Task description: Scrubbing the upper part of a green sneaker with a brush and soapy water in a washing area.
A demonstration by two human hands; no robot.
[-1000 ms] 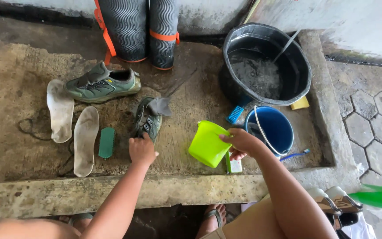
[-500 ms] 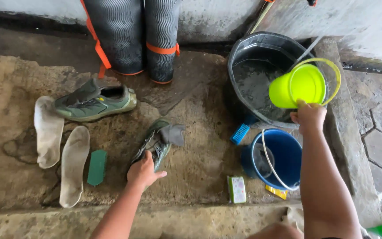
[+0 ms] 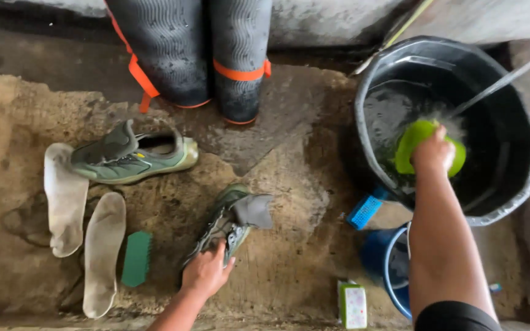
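Right hand (image 3: 432,150) grips the lime-green scoop (image 3: 421,147), dipped rim-down into the water in the black tub (image 3: 522,184) to fill. Left hand (image 3: 207,273) is closed on the heel of the muddy shoe (image 3: 225,224), pinning it flat on the wet concrete slab (image 3: 289,270). Second shoe (image 3: 133,159), two insoles (image 3: 65,196) and green brush (image 3: 136,258) lie left, within reach. Blue bucket (image 3: 378,257) sits just below the tub.

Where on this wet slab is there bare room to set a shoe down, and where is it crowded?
Bare patches: between the held shoe and the blue brush; the far left corner beyond the insoles. Crowded: around the black tub, blue bucket and small box, and between the insoles and green brush.
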